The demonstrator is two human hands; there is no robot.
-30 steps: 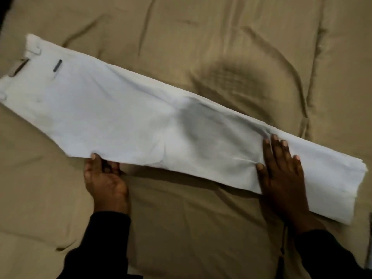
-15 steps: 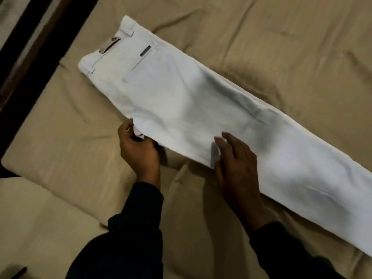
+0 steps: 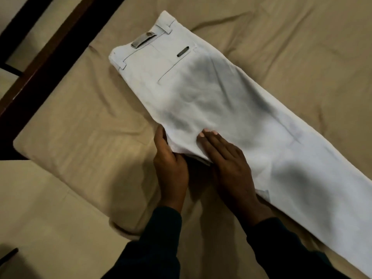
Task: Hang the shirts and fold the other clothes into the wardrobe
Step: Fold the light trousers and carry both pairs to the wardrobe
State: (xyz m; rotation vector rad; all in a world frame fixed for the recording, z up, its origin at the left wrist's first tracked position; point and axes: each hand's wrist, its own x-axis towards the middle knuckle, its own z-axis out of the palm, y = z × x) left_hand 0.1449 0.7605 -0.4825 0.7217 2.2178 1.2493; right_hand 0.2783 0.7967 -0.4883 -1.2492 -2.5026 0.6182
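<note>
Tan bed [image 3: 84, 121]: trousers [image 3: 231, 109] edge between hands, left [image 3: 171, 164] apparently gripping.

No readable text anywhere.

The pale white folded cotton trousers [image 3: 231, 109] carry a grey rectangular waistband patch [image 3: 143, 41] at the far left end and a small dark metal tab [image 3: 182, 51] just right of it; any lettering on either is too small and blurred to read.

Dark long sleeves [image 3: 161, 238], bare hands [image 3: 231, 164]
</note>
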